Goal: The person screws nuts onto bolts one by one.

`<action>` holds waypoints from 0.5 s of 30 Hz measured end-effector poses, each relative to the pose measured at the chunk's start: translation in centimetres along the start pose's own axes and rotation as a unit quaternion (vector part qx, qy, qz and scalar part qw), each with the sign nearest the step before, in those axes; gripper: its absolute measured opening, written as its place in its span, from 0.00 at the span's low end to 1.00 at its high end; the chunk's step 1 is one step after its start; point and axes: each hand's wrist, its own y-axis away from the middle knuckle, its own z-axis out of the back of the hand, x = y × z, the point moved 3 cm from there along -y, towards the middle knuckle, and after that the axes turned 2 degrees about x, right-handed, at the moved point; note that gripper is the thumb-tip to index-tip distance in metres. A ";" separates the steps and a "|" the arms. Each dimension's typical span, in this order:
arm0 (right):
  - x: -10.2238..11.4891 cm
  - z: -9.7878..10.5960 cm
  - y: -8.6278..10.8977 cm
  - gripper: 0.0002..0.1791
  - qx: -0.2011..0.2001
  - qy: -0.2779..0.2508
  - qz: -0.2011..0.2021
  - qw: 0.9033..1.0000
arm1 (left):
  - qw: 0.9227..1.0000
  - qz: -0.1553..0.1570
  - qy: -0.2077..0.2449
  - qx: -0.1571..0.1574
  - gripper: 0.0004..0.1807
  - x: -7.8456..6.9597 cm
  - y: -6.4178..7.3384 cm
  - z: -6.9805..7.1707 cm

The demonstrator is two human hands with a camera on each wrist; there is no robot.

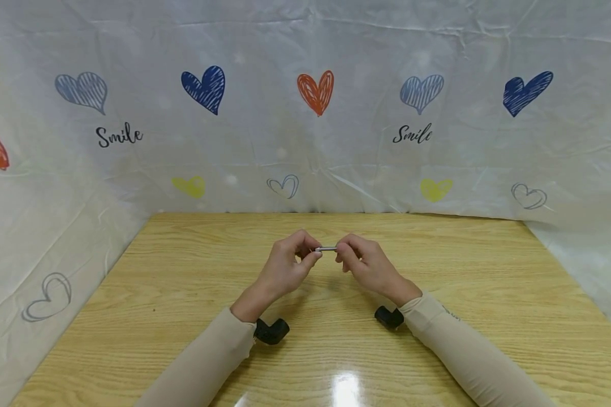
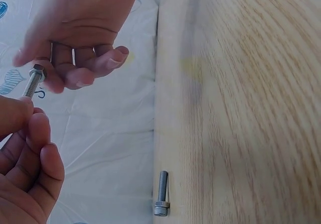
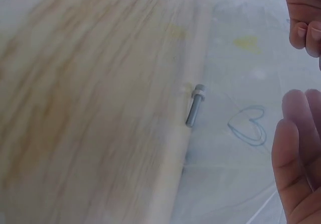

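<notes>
My left hand (image 1: pixel 287 265) pinches a metal bolt (image 2: pixel 31 87) between thumb and fingertips. A hex nut (image 2: pixel 37 72) sits at the end that points toward my right hand (image 1: pixel 369 263). The thumb and index finger of that hand are at the nut, one on each side, and its other fingers curve loosely below. From the head the bolt spans the gap between both hands, held above the table. In the right wrist view the right hand's fingers show at the right edge, with the bolt out of frame.
A second bolt (image 2: pixel 161 194) with a nut near its head lies on the wooden table (image 1: pixel 183 282), close to an edge. A white cloth (image 1: pixel 356 158) printed with hearts hangs behind the table. Dark wrist mounts (image 1: pixel 272 332) show beneath the sleeves.
</notes>
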 end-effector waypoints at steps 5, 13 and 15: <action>0.3 0.0 0.0 0.12 -0.007 0.003 0.000 1.000 | 1.000 -0.001 -0.003 -0.002 0.03 0.1 0.1 0.1; 0.5 -0.1 0.0 0.07 -0.004 -0.017 0.025 1.000 | 1.000 -0.001 -0.002 -0.003 0.04 0.0 0.0 0.1; 0.4 -0.1 0.0 0.04 -0.001 -0.013 0.020 1.000 | 1.000 0.001 -0.002 -0.002 0.04 0.1 0.1 0.0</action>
